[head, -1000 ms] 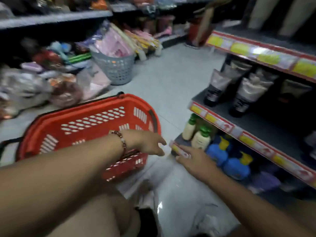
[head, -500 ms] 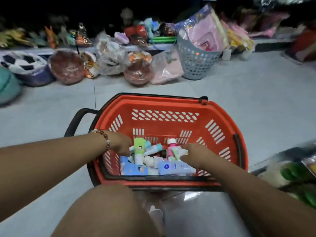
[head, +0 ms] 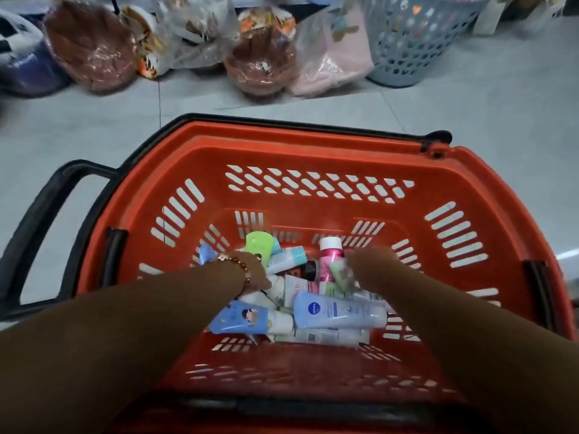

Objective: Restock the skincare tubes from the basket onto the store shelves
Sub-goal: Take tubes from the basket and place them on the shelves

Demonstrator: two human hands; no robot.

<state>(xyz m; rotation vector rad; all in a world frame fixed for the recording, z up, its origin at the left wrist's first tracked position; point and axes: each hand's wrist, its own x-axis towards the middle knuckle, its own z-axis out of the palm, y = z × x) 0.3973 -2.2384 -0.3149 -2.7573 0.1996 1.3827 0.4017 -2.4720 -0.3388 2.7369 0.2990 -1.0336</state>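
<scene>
Tubes (head: 340,313) lie heaped in the red basket (head: 313,145), so both my hands dig in: left hand (head: 255,274) and right hand (head: 368,264) buried, grips I cannot tell.

We have just one camera, worn on the head. It looks forward and steeply down, close over the red basket (head: 313,145), so we peer right into it. Both arms come in from the bottom edge. Farther off, along the top, we see the floor (head: 470,104). The wide view bends the edges.
</scene>
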